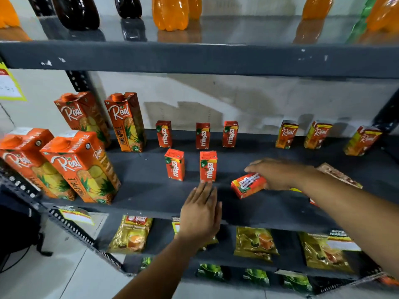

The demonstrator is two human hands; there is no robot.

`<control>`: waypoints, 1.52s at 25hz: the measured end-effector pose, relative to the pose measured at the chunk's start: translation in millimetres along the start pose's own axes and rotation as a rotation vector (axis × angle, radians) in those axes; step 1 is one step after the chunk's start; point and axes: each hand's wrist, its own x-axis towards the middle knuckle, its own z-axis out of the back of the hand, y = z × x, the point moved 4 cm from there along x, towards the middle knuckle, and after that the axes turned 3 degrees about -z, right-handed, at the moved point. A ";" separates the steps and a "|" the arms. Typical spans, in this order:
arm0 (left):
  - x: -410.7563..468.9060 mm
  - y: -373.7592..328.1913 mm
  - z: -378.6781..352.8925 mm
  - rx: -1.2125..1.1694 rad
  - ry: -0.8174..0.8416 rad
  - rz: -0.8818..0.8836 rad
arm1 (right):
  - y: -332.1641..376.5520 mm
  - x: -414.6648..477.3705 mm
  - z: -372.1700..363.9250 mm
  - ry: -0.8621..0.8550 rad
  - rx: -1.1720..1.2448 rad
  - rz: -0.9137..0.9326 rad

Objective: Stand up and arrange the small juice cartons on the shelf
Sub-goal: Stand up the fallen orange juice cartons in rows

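Observation:
Small red Maaza juice cartons stand on the dark middle shelf point(140, 190): three in a back row, the middle one point(202, 135), and two in front, the left point(174, 164) and the right point(208, 166). My right hand point(278, 174) grips another small carton point(248, 185) that is tilted on its side above the shelf. My left hand point(201, 212) is flat and open, its fingertips touching the base of the front right carton. Three small Real cartons point(286, 134) stand at the back right. A further carton point(339, 174) lies flat behind my right forearm.
Several tall Real pineapple cartons point(82, 167) stand at the shelf's left end. Soda bottles point(169, 12) line the shelf above. Gold pouches point(254, 242) and green packs fill the shelves below. A perforated metal upright point(71, 229) runs along the left front.

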 end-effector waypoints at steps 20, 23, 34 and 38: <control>5.9 10.5 -30.9 0.201 0.216 0.091 | 33.8 18.3 -59.9 -0.868 1.011 -0.583; 3.7 12.0 -30.6 0.241 0.237 0.089 | 34.0 16.6 -57.7 -0.842 1.054 -0.593; 3.4 13.2 -34.6 0.192 0.226 0.129 | 16.8 26.6 30.4 -0.379 0.333 -0.359; 3.8 13.4 -34.3 0.189 0.231 0.133 | 21.4 27.8 52.6 -0.130 0.074 -0.051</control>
